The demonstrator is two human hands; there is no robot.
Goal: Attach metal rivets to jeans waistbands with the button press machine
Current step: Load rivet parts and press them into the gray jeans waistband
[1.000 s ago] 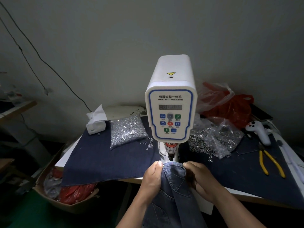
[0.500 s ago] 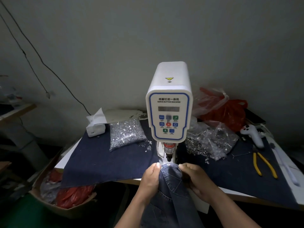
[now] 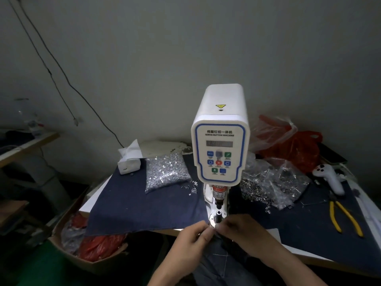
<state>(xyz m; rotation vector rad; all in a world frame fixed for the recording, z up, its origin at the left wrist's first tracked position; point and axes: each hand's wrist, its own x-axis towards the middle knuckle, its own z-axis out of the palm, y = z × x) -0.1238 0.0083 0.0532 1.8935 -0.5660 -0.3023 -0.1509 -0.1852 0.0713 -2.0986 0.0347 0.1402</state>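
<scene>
A white servo button press machine (image 3: 220, 137) stands at the table's front middle, its black die post (image 3: 218, 213) bare just above my hands. Blue jeans (image 3: 220, 263) hang off the table edge below it. My left hand (image 3: 192, 237) and my right hand (image 3: 239, 232) meet fingertip to fingertip over the top of the jeans, both pinching the denim right in front of the die. The pinched edge itself is hidden by my fingers. A clear bag of silver rivets (image 3: 167, 172) lies left of the machine, and another bag with loose rivet parts (image 3: 268, 188) lies right.
Dark denim cloth (image 3: 134, 205) covers the table. Yellow-handled pliers (image 3: 340, 215) and a white controller (image 3: 329, 177) lie at the right, red plastic bags (image 3: 296, 147) behind. A white tissue box (image 3: 128, 159) sits back left. A cardboard box (image 3: 86, 246) with red bags stands on the floor left.
My hands have drawn the jeans down and back from under the die, and my fingertips have closed together over the fabric's top. The die post now shows bare.
</scene>
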